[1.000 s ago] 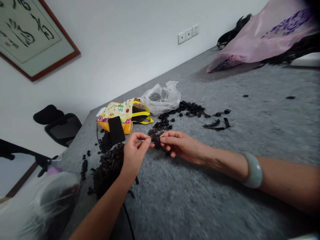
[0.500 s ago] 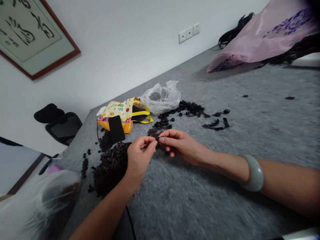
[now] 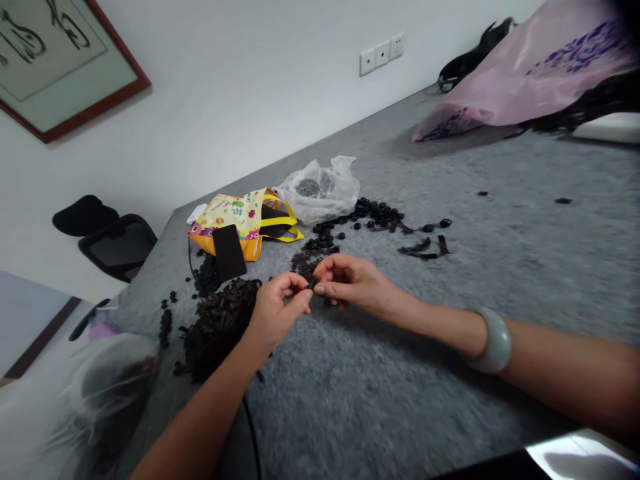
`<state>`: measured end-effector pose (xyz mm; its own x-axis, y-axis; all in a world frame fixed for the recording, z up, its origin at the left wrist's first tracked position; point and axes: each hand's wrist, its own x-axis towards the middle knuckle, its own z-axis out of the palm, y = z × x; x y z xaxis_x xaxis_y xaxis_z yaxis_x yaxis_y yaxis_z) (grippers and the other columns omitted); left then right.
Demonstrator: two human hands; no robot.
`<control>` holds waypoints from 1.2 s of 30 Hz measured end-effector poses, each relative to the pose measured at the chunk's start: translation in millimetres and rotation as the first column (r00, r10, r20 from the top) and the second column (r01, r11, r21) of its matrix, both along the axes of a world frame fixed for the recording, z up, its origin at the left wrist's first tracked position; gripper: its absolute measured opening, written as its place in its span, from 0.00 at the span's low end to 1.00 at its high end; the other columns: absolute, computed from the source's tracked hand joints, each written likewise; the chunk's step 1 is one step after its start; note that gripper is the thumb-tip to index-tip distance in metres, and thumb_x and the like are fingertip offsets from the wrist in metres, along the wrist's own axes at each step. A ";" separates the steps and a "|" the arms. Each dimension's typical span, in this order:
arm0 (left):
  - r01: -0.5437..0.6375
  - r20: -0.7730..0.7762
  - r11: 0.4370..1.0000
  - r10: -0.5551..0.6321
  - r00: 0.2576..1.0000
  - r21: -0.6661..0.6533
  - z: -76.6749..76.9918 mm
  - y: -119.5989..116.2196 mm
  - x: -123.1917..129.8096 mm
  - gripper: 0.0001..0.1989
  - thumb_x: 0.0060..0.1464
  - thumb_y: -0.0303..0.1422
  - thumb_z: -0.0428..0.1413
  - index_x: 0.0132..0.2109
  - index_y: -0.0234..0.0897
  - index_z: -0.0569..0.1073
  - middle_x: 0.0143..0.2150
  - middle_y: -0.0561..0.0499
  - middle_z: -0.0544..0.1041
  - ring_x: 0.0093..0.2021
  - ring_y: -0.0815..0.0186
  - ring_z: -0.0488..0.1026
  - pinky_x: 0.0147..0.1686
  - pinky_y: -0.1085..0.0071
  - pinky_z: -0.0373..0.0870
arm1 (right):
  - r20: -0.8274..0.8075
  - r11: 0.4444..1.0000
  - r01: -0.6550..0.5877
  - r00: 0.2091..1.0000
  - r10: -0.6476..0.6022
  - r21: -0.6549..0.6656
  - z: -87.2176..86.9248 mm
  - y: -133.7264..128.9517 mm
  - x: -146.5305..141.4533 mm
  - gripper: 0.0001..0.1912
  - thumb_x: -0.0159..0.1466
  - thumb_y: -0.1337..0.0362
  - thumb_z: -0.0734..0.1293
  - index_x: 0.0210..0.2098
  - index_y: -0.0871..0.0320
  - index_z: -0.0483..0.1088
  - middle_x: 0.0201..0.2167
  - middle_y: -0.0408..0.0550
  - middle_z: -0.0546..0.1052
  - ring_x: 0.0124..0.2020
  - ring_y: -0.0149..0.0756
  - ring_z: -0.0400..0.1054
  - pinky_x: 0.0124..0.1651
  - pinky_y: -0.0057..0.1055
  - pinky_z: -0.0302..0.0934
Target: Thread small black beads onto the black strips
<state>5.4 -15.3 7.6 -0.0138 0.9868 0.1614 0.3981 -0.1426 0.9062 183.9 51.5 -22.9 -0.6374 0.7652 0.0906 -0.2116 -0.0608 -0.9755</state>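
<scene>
My left hand [image 3: 275, 310] and my right hand [image 3: 350, 283] meet above the grey felt tabletop [image 3: 440, 373], fingertips almost touching. My right thumb and forefinger pinch a small dark piece [image 3: 314, 283]. Whatever my curled left fingers hold is hidden. Just behind the hands lies a loose cluster of small dark pieces [image 3: 305, 265]. A big heap of black strips [image 3: 217, 330] sits beside my left hand, and round black beads [image 3: 380, 215] trail away to the far right. A pale jade bangle [image 3: 493, 340] circles my right wrist.
A yellow printed bag [image 3: 235, 223] carries a black phone [image 3: 229, 252]. Behind it sits a clear plastic bag [image 3: 320, 192] of grey contents. A pink plastic bag [image 3: 525, 80] lies far right, a white bag [image 3: 85, 400] near left. A black chair [image 3: 117, 247] stands beyond the table's edge.
My hands have drawn closer together, and my right hand has shifted slightly left. The whole view has also swung, moving the table items slightly up and left.
</scene>
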 end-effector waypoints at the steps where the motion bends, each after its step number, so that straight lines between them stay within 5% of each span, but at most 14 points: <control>1: 0.013 -0.010 1.000 -0.013 1.000 0.006 -0.2 0.1 -0.6 0.05 0.50 0.34 0.58 0.32 0.37 0.72 0.23 0.56 0.73 0.23 0.69 0.73 0.26 0.73 0.68 | -0.001 0.999 -0.015 1.000 0.015 -0.028 -0.1 0.3 0.0 0.20 0.54 0.55 0.77 0.40 0.58 0.71 0.24 0.37 0.72 0.21 0.25 0.65 0.20 0.22 0.61; 13: 0.004 -0.065 0.999 -0.002 0.998 0.032 -5.3 1.4 -0.6 0.03 0.52 0.32 0.58 0.34 0.37 0.73 0.25 0.55 0.75 0.24 0.68 0.75 0.26 0.73 0.69 | -0.003 0.990 -0.051 0.999 0.052 -0.131 0.8 1.1 0.1 0.19 0.52 0.53 0.79 0.31 0.59 0.72 0.20 0.38 0.70 0.20 0.23 0.62 0.20 0.20 0.59; 26: 0.033 0.159 0.994 -0.015 0.987 -0.109 -9.7 -1.7 4.9 0.09 0.58 0.37 0.59 0.34 0.36 0.72 0.28 0.54 0.77 0.26 0.66 0.80 0.31 0.72 0.71 | 0.073 0.994 0.075 0.994 -0.080 0.074 1.9 -1.9 1.2 0.10 0.56 0.60 0.74 0.27 0.58 0.70 0.19 0.38 0.68 0.21 0.24 0.58 0.22 0.24 0.50; 32: 0.059 0.371 0.984 0.008 0.928 -0.169 -16.4 1.6 3.2 0.07 0.56 0.35 0.62 0.37 0.37 0.75 0.32 0.54 0.79 0.33 0.66 0.80 0.39 0.70 0.73 | 0.083 0.998 0.020 0.996 -0.025 0.055 -3.5 1.3 0.1 0.13 0.58 0.55 0.73 0.29 0.58 0.71 0.22 0.40 0.71 0.22 0.26 0.59 0.23 0.24 0.53; 36: 0.005 0.255 0.971 0.058 0.965 -0.241 -12.0 0.3 -1.1 0.07 0.54 0.35 0.63 0.35 0.37 0.75 0.29 0.53 0.80 0.30 0.67 0.79 0.36 0.71 0.72 | 0.047 0.995 -0.004 0.999 0.000 0.099 -3.5 1.0 1.3 0.17 0.54 0.51 0.76 0.27 0.58 0.72 0.23 0.39 0.72 0.25 0.26 0.62 0.28 0.26 0.56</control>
<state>4.3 -15.0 -4.3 -0.0506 0.9947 -0.0900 0.1460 0.0965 0.9846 185.2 52.5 -26.5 -0.6441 0.7527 0.1362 -0.1658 0.0364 -0.9855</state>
